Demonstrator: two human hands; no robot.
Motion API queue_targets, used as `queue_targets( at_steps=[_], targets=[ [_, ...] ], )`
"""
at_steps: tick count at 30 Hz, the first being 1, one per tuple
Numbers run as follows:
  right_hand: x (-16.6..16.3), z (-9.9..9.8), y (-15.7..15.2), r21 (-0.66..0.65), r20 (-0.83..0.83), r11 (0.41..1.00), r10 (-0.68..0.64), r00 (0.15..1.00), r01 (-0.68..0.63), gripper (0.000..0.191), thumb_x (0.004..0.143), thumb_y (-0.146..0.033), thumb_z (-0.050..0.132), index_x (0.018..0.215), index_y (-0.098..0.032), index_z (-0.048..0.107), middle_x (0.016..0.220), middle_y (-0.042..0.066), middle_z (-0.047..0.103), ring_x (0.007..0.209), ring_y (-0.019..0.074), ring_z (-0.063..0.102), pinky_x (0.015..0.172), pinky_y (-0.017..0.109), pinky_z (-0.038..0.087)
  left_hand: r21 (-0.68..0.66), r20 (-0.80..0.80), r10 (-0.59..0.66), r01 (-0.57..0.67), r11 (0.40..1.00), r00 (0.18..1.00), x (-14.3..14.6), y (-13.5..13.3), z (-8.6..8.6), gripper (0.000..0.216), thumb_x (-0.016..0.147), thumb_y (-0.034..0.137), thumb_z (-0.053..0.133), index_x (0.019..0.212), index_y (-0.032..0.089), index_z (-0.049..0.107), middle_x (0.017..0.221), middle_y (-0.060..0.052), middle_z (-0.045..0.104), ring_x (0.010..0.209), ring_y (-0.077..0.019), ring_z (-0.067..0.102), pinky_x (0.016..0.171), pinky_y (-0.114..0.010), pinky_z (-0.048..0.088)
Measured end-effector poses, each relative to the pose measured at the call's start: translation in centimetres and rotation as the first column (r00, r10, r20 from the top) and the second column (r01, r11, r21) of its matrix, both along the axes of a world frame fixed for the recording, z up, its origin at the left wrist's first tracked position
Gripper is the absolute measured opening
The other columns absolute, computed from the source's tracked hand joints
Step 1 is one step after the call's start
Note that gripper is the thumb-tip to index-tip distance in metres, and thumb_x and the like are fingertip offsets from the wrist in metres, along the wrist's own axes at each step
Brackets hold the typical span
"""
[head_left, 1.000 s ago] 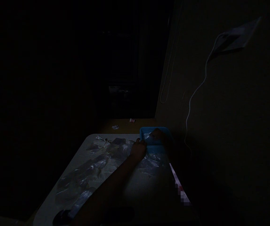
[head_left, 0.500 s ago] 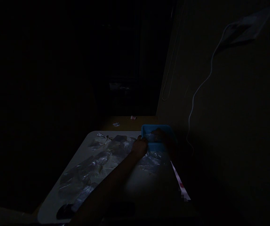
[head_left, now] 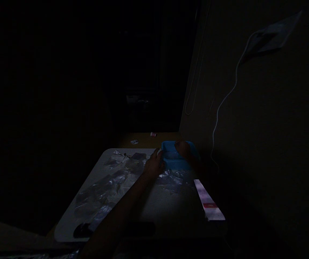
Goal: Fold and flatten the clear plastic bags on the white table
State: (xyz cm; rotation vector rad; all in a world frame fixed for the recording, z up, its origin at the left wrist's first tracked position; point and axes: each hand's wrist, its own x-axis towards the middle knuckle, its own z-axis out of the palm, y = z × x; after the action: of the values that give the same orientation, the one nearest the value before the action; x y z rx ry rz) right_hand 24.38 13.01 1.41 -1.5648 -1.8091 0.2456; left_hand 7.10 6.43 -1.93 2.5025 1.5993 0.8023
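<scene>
The scene is very dark. My left hand (head_left: pixel 153 164) is at the left side of a blue plastic tray (head_left: pixel 178 164), its fingers spread, with nothing visible in them. My right hand (head_left: pixel 183 148) is over the back of the tray, fingers curled in; whatever it may hold is hidden. Something clear and shiny, like plastic, shows faintly inside the tray. Crumpled clear plastic bags (head_left: pixel 116 180) lie across the white tabletop (head_left: pixel 154 205) to the left of my left forearm. More clear plastic (head_left: pixel 174 180) lies just in front of the tray.
A pale strip with a red band (head_left: pixel 207 201) lies at the table's right side. Behind the table, a small pink-and-white cup-like item (head_left: pixel 153 134) and a crumpled scrap (head_left: pixel 134 141) rest on a brown surface. A white cable (head_left: pixel 217 118) hangs down the right wall.
My left hand has moved slightly left off the tray's edge, and its fingers have spread. My right hand has risen from the clear plastic inside the tray. The view has shifted a little.
</scene>
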Motion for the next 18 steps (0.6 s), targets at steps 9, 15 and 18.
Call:
queue_targets(
  at_steps=[9,15,18],
  targets=[
    [-1.2,-4.9,-11.7,0.153,0.337,0.94,0.24,0.91,-0.305,0.027,0.073,-0.009,0.04,0.087,-0.016,0.061,0.084,0.006,0.061,0.085,0.0179,0.049,0.078,0.029,0.034,-0.04,0.123,0.027,-0.023,0.999,0.992,-5.7,-7.1,-3.2,0.026,0.077,0.02,0.038,0.089,0.014,0.06,0.09,-0.009,0.061,0.088,-0.0202,0.054,0.08,-0.032,0.042],
    [-1.0,-8.8,-14.6,-0.061,0.413,0.988,0.156,0.897,-0.144,0.022,0.075,-0.019,0.047,0.092,-0.017,0.06,0.094,0.007,0.06,0.089,0.0186,0.05,0.078,0.029,0.033,-0.054,0.095,-0.058,0.063,0.997,0.994,-5.8,-11.6,-6.3,0.026,0.077,0.017,0.04,0.092,0.016,0.061,0.094,-0.008,0.061,0.091,-0.0189,0.053,0.082,-0.031,0.041],
    [-1.0,-9.1,-14.9,-0.08,0.477,0.991,0.131,0.869,-0.106,0.018,0.077,-0.022,0.046,0.086,-0.018,0.062,0.092,0.007,0.06,0.088,0.0195,0.05,0.075,0.03,0.032,-0.058,0.158,-0.056,0.066,0.996,0.986,-5.8,-11.9,-7.5,0.028,0.078,0.017,0.041,0.1,0.016,0.058,0.102,-0.008,0.059,0.098,-0.0179,0.051,0.088,-0.033,0.039]
  ],
)
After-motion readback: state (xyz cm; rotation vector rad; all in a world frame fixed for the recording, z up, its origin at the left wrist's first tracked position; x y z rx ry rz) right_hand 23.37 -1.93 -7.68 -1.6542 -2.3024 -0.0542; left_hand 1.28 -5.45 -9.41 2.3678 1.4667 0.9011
